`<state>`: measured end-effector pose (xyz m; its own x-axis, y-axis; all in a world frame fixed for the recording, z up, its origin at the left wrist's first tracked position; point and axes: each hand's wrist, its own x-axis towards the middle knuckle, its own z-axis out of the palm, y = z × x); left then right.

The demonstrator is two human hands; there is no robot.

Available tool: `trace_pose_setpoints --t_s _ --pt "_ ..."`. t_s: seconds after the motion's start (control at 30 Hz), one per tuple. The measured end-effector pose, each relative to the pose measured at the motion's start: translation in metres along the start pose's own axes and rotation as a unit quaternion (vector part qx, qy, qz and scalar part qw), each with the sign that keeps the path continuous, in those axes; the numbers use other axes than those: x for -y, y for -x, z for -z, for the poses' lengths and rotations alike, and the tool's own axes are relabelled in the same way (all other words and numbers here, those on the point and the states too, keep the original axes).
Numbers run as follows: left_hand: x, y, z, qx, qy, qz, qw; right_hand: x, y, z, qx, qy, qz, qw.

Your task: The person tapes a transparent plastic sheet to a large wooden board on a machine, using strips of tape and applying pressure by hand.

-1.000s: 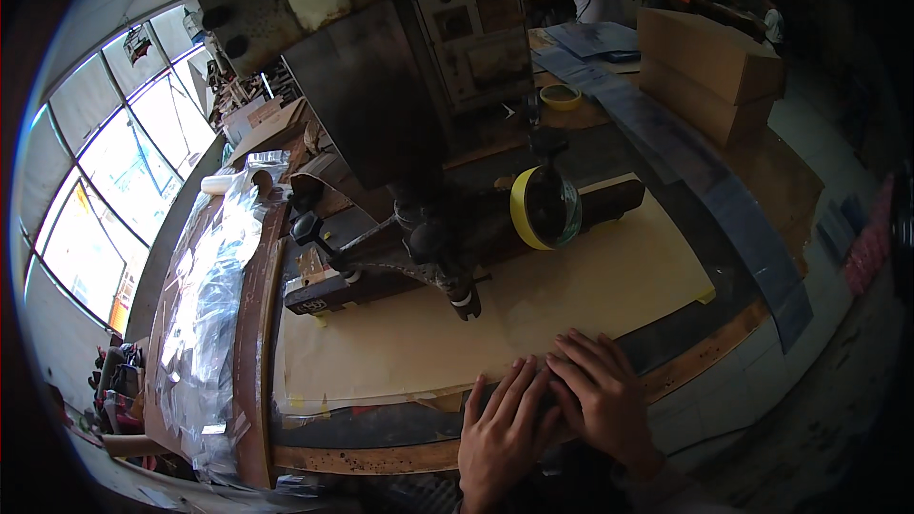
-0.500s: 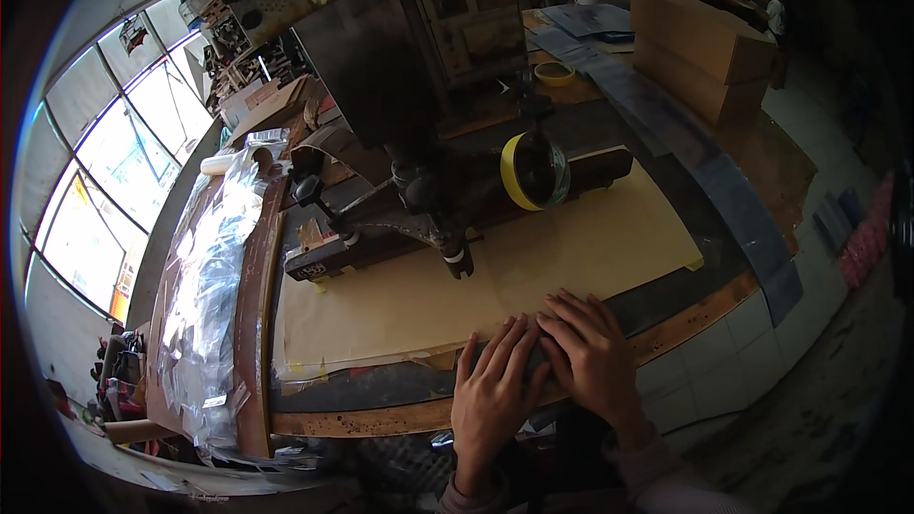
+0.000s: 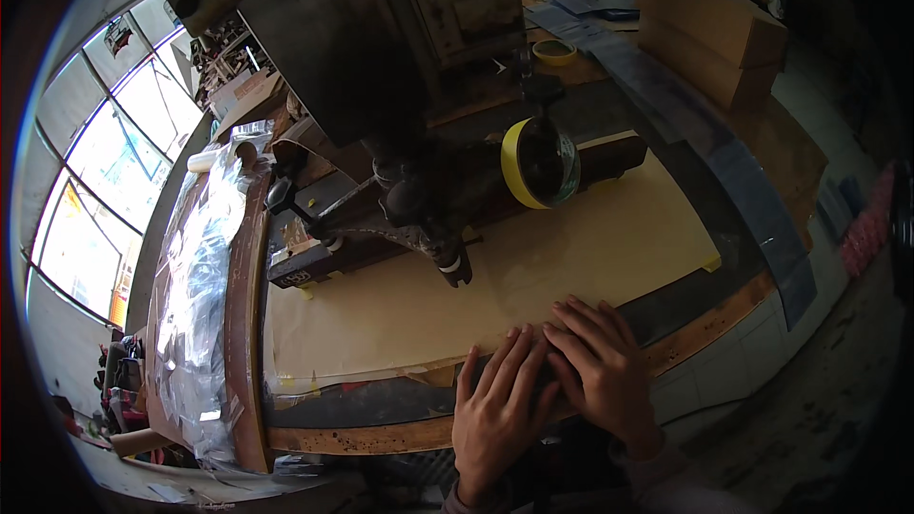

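Observation:
A large brown paper sheet [image 3: 381,333] lies flat on the dark worktop, with bits of yellow tape at its edges. My left hand [image 3: 500,409] rests palm down over the sheet's near edge, its fingers stretched out and slightly apart. Beside it, my right hand [image 3: 605,371] also lies palm down, fingers extended, its index fingertip close to the left hand. Neither palm is visible. Beyond the hands stands a dark machine head [image 3: 449,257] with a forked tip over the sheet. A long dark bar [image 3: 609,160] crosses the sheet's far side.
A yellow tape roll [image 3: 515,167] hangs from the machine; another yellow tape roll [image 3: 555,50] lies behind. Crumpled clear plastic film [image 3: 195,305] covers the left side. A cardboard box [image 3: 700,33] and a long blue-grey strip [image 3: 738,186] are at the right. A person is partly visible far back.
The view has shifted a little, so the machine sits further left and higher. Both hands stay flat at the sheet's near edge, the right one slightly further right in the picture.

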<state>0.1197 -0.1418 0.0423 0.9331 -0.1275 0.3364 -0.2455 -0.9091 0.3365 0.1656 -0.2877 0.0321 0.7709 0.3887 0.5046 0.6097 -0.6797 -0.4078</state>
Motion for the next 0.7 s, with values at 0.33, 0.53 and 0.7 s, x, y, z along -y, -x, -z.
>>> trace_pose_setpoints --t_s 0.33,0.53,0.7 --pt "0.0008 -0.0006 0.0002 0.009 -0.006 0.0 1.0 0.0005 -0.0024 0.001 0.02 0.005 -0.004 1.0" --pt "0.0004 -0.0011 -0.0001 0.018 0.0 0.005 1.0 0.0003 -0.003 0.0033 0.027 0.005 -0.006 1.0" --pt "0.0021 -0.0009 0.0018 0.028 0.007 0.0 1.0 -0.0004 -0.0032 0.003 0.035 0.005 -0.005 0.999"
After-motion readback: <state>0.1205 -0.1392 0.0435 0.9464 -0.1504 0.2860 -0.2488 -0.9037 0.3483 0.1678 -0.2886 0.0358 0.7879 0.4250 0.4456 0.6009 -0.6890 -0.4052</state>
